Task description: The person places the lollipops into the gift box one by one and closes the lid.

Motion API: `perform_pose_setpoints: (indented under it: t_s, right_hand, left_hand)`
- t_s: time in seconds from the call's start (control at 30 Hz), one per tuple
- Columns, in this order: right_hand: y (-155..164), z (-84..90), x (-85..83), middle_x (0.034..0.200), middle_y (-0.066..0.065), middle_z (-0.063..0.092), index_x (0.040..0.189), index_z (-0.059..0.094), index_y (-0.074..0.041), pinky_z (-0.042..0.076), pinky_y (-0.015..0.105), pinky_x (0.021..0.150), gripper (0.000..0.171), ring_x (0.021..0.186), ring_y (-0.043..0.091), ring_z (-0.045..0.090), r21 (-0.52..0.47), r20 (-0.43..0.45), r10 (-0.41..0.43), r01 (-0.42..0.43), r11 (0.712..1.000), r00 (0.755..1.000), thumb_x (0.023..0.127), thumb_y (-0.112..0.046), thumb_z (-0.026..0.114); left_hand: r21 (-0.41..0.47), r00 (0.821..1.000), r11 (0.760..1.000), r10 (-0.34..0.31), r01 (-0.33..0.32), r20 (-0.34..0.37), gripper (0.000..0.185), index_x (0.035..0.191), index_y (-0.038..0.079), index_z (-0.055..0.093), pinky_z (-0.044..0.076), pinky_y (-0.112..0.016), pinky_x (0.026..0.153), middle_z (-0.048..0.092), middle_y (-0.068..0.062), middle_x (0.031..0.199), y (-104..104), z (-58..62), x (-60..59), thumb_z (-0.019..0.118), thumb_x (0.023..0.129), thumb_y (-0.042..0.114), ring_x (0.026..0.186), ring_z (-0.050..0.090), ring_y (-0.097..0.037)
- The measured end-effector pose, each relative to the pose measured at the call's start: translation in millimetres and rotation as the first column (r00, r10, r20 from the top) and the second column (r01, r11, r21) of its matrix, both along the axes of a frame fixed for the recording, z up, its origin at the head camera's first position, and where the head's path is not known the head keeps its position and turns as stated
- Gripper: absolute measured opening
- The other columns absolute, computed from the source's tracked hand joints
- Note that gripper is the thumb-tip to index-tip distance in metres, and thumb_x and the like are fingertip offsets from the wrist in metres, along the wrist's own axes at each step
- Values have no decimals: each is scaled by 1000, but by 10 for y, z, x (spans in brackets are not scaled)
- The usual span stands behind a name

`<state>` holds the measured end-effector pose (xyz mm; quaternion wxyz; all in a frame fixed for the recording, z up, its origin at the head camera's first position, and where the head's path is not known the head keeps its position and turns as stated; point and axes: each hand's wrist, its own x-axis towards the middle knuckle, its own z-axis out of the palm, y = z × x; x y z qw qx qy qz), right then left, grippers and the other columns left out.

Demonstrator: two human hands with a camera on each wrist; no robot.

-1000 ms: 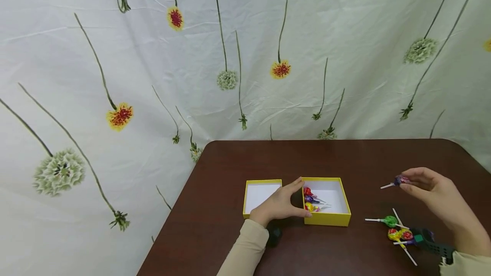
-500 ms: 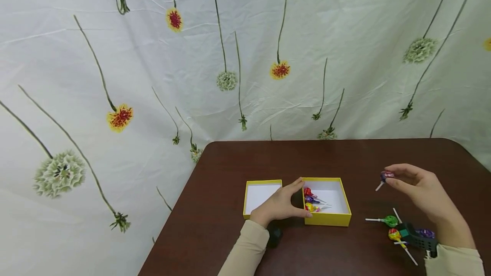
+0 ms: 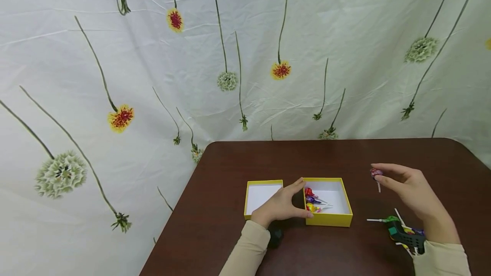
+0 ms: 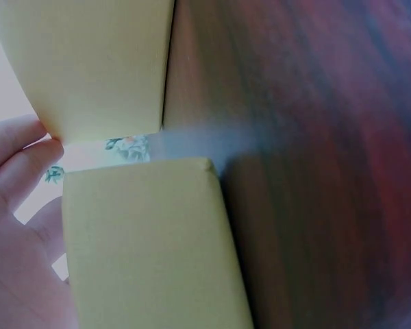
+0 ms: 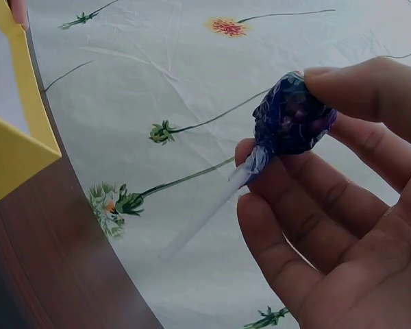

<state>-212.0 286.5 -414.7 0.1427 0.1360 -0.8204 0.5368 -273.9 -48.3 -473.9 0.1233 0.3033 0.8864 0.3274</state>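
On the desk sits an open yellow box, gripped at nine o'clock by the left hand; at its two o'clock, the right hand pinches a purple-wrapped lollipop, the gap to the box now narrower, the stick swung to six o'clock.

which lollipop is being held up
The purplish lollipop pinched by the right hand; the other lollipops lie in the yellow box or on the table.
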Motion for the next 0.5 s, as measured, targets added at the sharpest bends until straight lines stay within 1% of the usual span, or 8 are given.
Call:
perform_pose_setpoints:
  t_s: [0.1,0.2,0.27,0.33,0.5]
  right_hand:
    - [-33,17,-7,99,-26,69,122,69,-11,54,14,70,29,87,-7,66,6,21,-3,3,1000,1000,94,-4,68]
    - [-63,35,-13,98,-26,68,118,67,-9,54,18,66,24,85,-4,66,18,53,-12,11,1000,999,94,-7,69]
    - [-87,45,-18,97,-26,69,116,66,-4,53,20,63,23,83,-3,66,26,59,-10,9,1000,998,94,-7,69]
    - [-115,54,-26,97,-25,70,117,65,1,53,23,61,24,83,-1,66,31,63,-6,4,1000,998,95,-8,69]
    - [-177,75,-33,98,-24,70,120,66,3,51,25,60,29,85,-2,65,65,79,-7,2,998,997,96,-15,68]
  left_hand:
    - [-1,1000,1000,-2,2,-4,93,158,21,32,17,-60,123,23,3,167,0,10,-5,79,82,49,153,27,-22]
    - [-1,1000,1000,-1,1,-2,93,159,21,32,17,-60,123,23,3,167,-1,18,-3,79,82,48,153,27,-21]
    - [-1,1000,1000,-1,1,-2,94,159,21,31,17,-59,123,23,3,167,-1,18,-2,79,82,48,153,27,-21]
    - [-5,1000,1000,2,-2,-5,94,159,21,31,17,-59,124,23,3,167,1,16,0,79,82,49,153,27,-21]
    - [-9,1000,1000,14,-14,-13,95,159,21,32,19,-57,123,24,4,167,11,-1,11,78,81,50,153,29,-21]
